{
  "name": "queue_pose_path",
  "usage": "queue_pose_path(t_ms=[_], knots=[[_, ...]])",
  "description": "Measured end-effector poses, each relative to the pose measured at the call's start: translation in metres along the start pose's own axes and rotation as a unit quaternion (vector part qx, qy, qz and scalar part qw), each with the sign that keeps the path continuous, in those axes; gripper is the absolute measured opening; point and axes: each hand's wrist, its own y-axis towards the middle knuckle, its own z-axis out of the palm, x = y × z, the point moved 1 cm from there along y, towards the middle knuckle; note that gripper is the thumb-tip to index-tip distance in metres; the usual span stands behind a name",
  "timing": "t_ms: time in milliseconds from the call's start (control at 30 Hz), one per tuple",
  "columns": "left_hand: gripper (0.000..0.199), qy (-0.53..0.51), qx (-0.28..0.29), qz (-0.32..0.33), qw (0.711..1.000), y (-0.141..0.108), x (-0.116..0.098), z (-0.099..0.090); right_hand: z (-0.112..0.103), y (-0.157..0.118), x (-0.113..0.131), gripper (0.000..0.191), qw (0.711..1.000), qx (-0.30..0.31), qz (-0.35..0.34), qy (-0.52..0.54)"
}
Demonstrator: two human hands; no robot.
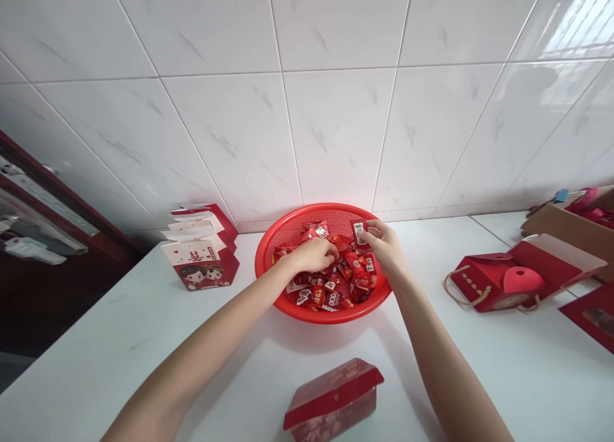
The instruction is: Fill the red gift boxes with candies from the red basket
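Note:
A red plastic basket (330, 318) stands on the white counter against the tiled wall, with many wrapped candies (330, 292) in red and white wrappers lying in it. My left hand (314, 255) reaches into the basket with its fingers curled down among the candies; what they hold, if anything, is hidden. At the right inner side of the basket, my right hand (382, 242) pinches a white-and-red wrapped candy (359, 233) between thumb and fingers. In front of the basket, nearer to me, lies a dark red gift box (333, 400) with a patterned surface.
On the left stand red and white gift boxes (204, 253) in a row. To the right are a red box with rope handles (499, 282), another red box (595, 311) and a cardboard carton (551, 228). A dark wooden cabinet (57, 237) adjoins the counter's left side.

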Motion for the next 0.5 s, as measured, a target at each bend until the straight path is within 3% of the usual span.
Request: queue_pose_path(t_ms=[167, 300, 500], knots=[[0.041, 0.099, 0.059, 0.089, 0.989, 0.017, -0.022, 0.004, -0.001, 0.001, 0.001, 0.026, 0.999, -0.037, -0.026, 0.017], [0.045, 0.163, 0.093, 0.138, 0.973, 0.034, -0.042, 0.017, -0.002, 0.003, 0.0, 0.027, 0.997, -0.057, -0.043, 0.026], [0.024, 0.245, 0.095, 0.098, 0.96, 0.052, -0.041, 0.027, -0.002, 0.004, 0.0, 0.031, 0.997, -0.059, -0.048, 0.025]])
